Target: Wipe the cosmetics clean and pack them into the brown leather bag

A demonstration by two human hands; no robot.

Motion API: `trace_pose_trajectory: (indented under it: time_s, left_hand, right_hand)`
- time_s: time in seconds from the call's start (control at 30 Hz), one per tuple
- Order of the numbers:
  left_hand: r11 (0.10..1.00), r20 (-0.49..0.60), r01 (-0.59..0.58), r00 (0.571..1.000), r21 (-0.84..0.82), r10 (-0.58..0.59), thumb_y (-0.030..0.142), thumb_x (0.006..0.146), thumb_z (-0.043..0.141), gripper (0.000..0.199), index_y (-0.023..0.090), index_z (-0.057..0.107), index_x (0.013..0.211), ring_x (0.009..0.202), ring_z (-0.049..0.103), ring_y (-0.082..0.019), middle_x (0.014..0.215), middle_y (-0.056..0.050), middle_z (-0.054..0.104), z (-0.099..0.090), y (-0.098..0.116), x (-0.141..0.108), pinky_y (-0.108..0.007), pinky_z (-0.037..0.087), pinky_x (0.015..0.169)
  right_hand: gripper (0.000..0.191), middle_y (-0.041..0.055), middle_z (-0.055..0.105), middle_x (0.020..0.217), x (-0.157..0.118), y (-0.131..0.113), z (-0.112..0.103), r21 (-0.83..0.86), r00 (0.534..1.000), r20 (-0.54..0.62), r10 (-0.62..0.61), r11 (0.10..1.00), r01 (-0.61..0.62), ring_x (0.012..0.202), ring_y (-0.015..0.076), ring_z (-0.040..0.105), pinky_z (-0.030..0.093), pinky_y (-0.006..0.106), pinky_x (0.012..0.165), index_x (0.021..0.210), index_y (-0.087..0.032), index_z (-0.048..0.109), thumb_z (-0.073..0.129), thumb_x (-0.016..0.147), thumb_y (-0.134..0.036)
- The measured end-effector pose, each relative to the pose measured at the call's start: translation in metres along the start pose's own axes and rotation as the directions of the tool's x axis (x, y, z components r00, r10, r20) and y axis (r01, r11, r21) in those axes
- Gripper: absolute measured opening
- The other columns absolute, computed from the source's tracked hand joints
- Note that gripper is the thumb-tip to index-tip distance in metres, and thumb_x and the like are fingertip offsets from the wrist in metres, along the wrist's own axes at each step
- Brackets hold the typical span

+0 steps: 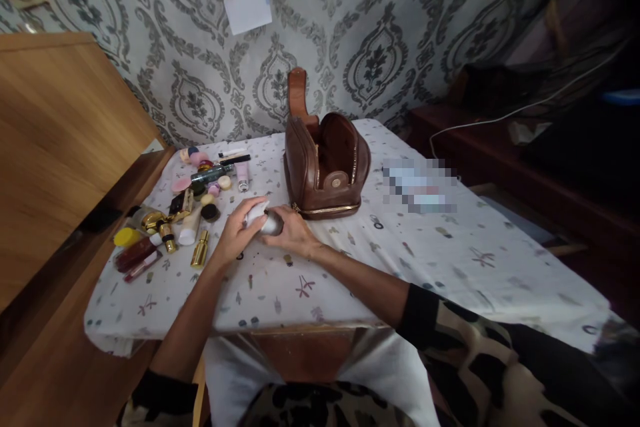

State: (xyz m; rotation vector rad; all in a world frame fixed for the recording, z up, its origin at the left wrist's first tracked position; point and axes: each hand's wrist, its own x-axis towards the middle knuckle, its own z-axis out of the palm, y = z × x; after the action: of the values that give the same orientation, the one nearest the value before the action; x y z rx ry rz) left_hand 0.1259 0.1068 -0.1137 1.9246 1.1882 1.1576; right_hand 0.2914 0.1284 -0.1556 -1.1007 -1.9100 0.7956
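Both hands are closed around a rounded white and silver-grey container point(271, 224), held just above the table in front of the bag. My left hand point(241, 230) grips its left side, fingers over the top, where a white part shows. From the other side, my right hand point(295, 232) wraps its right end. Fingers cover much of the container, so its exact kind is unclear. Close behind my right hand stands a brown leather toiletry bag point(324, 167), unzipped with its mouth wide and its strap flap raised. A gold bottle point(200, 249) lies left of my left wrist.
Cosmetics crowd the table's left side, among them a pink tube point(243, 175), a white tube point(189, 227) and a yellow lid point(127, 237). A blurred-out flat item point(420, 187) lies right of the bag. A wooden panel point(65, 147) borders the left.
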Motion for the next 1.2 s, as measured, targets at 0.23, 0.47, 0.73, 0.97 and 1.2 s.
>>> trace_pose_trajectory:
  time_s: [0.23,0.47,0.73,0.97,1.2]
  left_hand:
    - [0.995,-0.061,0.092,0.994,0.027,-0.091,0.045,0.091,0.057,0.031,0.02,0.071,0.103,0.084,0.062,-0.019,0.092,-0.003,0.07,0.002,-0.004,0.0,-0.026,0.047,0.076]
    - [0.99,-0.279,0.13,0.95,-0.062,-0.143,0.058,0.097,0.036,0.054,0.018,0.071,0.106,0.11,0.061,-0.025,0.111,-0.009,0.071,0.001,-0.014,0.005,-0.038,0.043,0.103]
    - [0.995,-0.433,0.086,0.896,-0.046,-0.098,0.039,0.086,0.063,0.02,0.019,0.061,0.086,0.068,0.053,-0.013,0.074,0.002,0.057,-0.009,-0.026,0.006,-0.024,0.042,0.065]
    - [0.985,-0.644,-0.029,0.76,-0.167,-0.087,0.054,0.089,0.06,0.035,0.019,0.056,0.094,0.071,0.054,-0.012,0.078,0.002,0.057,-0.009,-0.029,0.004,-0.022,0.044,0.068]
    - [0.987,0.08,-0.159,0.984,-0.018,0.159,0.04,0.092,0.058,0.024,0.02,0.07,0.086,0.119,0.058,-0.028,0.11,-0.01,0.071,-0.006,0.0,-0.001,-0.042,0.042,0.105]
  right_hand:
    - [0.061,0.0087,0.057,0.107,-0.008,-0.005,0.002,-0.11,0.992,0.063,-0.108,0.987,0.114,0.096,0.0249,0.06,0.05,0.038,0.089,0.122,-0.017,0.06,0.079,0.067,-0.034]
    - [0.06,0.0063,0.056,0.105,-0.006,-0.002,0.004,-0.083,0.989,0.057,-0.133,0.987,0.137,0.099,0.0243,0.06,0.049,0.038,0.092,0.119,-0.018,0.061,0.081,0.065,-0.032]
    - [0.053,0.0066,0.059,0.101,-0.004,-0.005,0.002,-0.015,0.998,0.034,-0.061,0.998,0.061,0.096,0.0235,0.06,0.049,0.038,0.09,0.114,-0.017,0.065,0.082,0.065,-0.029]
    - [0.056,0.0063,0.061,0.101,-0.001,0.002,0.005,0.014,0.999,0.027,-0.03,0.999,0.03,0.095,0.0228,0.06,0.048,0.038,0.089,0.114,-0.017,0.066,0.084,0.063,-0.033]
    - [0.042,0.0036,0.062,0.088,0.004,0.01,0.003,0.101,0.999,0.005,0.044,0.994,-0.044,0.081,0.0196,0.058,0.046,0.032,0.075,0.1,-0.012,0.068,0.079,0.066,-0.035]
